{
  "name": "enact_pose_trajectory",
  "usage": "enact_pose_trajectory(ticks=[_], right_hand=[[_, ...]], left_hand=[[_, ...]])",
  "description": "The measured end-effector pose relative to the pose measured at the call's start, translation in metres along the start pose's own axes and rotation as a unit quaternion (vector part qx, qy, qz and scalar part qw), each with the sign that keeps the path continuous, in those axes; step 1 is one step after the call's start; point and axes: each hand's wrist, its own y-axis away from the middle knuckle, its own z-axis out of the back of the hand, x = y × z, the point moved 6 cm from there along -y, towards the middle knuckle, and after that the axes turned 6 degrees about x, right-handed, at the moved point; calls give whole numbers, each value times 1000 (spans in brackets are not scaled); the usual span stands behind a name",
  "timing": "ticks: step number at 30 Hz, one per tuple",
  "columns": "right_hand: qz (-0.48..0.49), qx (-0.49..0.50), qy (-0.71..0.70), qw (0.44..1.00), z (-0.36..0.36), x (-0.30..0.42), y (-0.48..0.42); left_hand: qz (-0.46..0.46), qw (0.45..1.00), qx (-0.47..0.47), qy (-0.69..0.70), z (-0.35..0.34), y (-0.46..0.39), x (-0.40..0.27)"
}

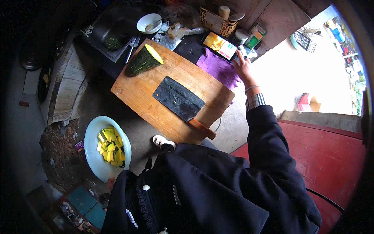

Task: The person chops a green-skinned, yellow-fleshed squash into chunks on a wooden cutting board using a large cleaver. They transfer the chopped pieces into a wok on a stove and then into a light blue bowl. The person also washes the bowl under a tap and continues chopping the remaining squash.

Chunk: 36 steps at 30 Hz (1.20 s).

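Note:
With fingers spread, my right hand [244, 69] reaches to the edge of a lit phone [219, 46] lying beside a purple cloth [217, 68]. My left hand [111, 184] is at the near rim of a pale blue bowl [90, 152], mostly hidden by my sleeve; it appears to grip the rim. Cut chunks of green-skinned yellow squash [110, 146] lie in the bowl. On the wooden cutting board [134, 96] rest a dark-bladed cleaver [178, 98], its wooden handle towards me, and a large piece of squash [143, 63] with its yellow cut face showing.
Behind the board are a sink [105, 32], a peeler or small knife [130, 50], a white bowl with a spoon [149, 24], plastic bags [181, 30], a woven basket [219, 22], a jar [241, 36] and a green carton [256, 35]. A red surface [327, 158] lies at right.

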Motion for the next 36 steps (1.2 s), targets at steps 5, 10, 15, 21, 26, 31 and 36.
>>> enact_pose_trajectory(ticks=[5,10,15,21,26,31,36], right_hand=[[-72,55,9,996,-12,-5,-16],[-56,59,29,996,-10,0,-20],[-61,47,8,997,-2,4,-21],[-15,-64,-93,994,1,0,-8],[-34,-48,-92,994,-17,-16,4],[-22,-58,-103,993,-26,-19,8],[-20,-72,-103,992,-27,-24,13]], left_hand=[[72,983,126,109,9,17,19],[72,981,138,113,-1,23,28],[70,976,167,123,-9,24,31],[11,958,262,117,-11,20,27],[122,961,184,170,-13,19,33],[97,976,144,130,-19,24,16],[82,985,115,103,-30,23,5]])
